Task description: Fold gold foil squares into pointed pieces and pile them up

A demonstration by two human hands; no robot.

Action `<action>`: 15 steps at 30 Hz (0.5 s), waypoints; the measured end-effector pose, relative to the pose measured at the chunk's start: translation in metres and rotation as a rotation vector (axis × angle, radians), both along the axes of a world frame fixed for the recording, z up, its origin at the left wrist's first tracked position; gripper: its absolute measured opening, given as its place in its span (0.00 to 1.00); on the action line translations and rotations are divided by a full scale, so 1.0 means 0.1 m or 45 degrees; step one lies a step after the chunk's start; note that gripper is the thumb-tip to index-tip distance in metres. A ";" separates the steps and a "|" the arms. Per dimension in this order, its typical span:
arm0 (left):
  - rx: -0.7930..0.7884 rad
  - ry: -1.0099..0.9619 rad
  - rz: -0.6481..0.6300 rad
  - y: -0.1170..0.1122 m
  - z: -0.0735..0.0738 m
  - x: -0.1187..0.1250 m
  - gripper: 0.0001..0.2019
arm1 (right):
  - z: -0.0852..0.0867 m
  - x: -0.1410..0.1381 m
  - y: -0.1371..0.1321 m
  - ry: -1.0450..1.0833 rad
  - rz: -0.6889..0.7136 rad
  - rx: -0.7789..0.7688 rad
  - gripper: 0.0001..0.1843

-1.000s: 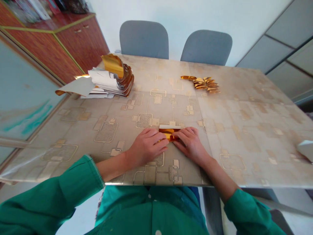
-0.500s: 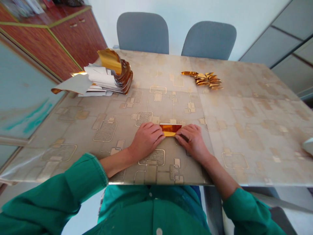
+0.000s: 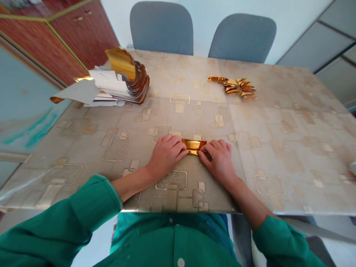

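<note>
A small sheet of shiny gold foil paper, folded along its near side, lies on the patterned tablecloth in front of me. My left hand is closed on its left end, thumb and fingers pressed at the near edge. At the right end, my right hand pinches the paper in the same way. The fingers cover both ends of the sheet; its middle shows between them.
A thick stack of gold-and-white foil paper rests at the back left. Folded gold pieces lie in a cluster at the back right. Two grey chairs stand behind the table. A wooden cabinet is at the far left.
The near edge of the foil paper is folded over into a narrower strip, with both hands still on its ends. The whole view has shifted slightly.
</note>
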State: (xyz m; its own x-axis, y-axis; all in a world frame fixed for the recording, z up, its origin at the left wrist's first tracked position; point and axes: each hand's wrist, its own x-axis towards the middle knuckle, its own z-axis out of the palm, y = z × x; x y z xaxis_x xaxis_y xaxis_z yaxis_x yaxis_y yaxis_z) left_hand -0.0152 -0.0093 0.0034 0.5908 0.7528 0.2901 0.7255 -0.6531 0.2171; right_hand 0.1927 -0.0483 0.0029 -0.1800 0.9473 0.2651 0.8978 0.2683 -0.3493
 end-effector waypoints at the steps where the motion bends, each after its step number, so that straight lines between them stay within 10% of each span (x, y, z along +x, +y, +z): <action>1: -0.014 -0.009 0.010 0.00 0.00 0.00 0.09 | 0.00 0.00 0.00 0.017 -0.007 -0.008 0.07; 15: -0.064 -0.009 0.069 0.02 0.00 -0.01 0.11 | -0.01 -0.02 0.00 0.081 -0.065 -0.056 0.07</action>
State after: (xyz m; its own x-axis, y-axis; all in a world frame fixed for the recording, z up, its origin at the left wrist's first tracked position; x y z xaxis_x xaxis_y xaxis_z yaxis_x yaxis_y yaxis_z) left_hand -0.0161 -0.0075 0.0036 0.5466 0.7975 0.2552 0.7580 -0.6008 0.2540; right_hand 0.1911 -0.0479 0.0020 -0.1156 0.9658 0.2323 0.8854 0.2062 -0.4165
